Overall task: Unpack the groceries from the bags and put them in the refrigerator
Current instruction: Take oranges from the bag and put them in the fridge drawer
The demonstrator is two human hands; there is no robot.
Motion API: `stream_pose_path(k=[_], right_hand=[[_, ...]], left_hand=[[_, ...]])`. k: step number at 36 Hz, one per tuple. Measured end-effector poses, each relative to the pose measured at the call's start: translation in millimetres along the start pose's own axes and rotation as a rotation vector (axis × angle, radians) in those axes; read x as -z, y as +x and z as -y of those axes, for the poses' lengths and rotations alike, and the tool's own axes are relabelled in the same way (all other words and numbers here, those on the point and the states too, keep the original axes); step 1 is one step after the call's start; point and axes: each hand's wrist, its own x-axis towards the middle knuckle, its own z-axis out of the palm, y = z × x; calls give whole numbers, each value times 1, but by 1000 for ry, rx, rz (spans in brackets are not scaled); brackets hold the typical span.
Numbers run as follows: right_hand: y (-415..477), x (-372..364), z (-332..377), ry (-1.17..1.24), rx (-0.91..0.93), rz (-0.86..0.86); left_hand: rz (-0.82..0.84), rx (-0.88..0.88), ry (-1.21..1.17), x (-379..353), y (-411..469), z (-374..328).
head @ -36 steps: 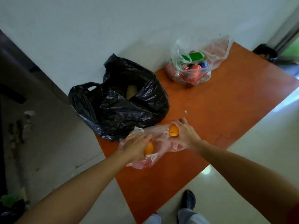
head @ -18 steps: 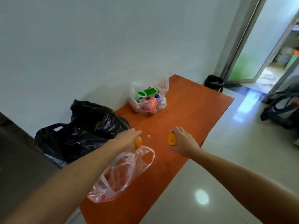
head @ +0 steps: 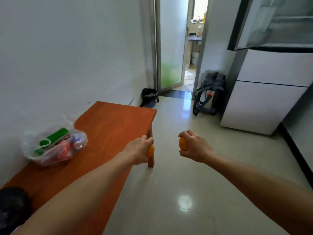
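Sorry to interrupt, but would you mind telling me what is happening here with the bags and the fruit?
A person is unpacking groceries. The left hand grips one orange and the right hand grips another orange, both held out over the floor towards the refrigerator, whose upper door stands open. A clear bag of groceries sits on the orange table, and a black bag shows at its near end.

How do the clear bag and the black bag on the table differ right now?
The clear bag sits fully in view against the wall, its green, red and blue contents showing through. The black bag is opaque, cut off at the frame's lower left corner, its contents hidden. Both rest on the orange table.
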Motion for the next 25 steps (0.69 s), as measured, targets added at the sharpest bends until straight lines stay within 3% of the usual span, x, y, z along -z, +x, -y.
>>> stream_pose_path(k=[12,25], right_hand=[[52,45,-201,-57,-269,-79],[63,141,-437,-56,-627,-253]], left_hand=[[8,-295,82,15,251,-110],[7,-663,137,61,501,-310]])
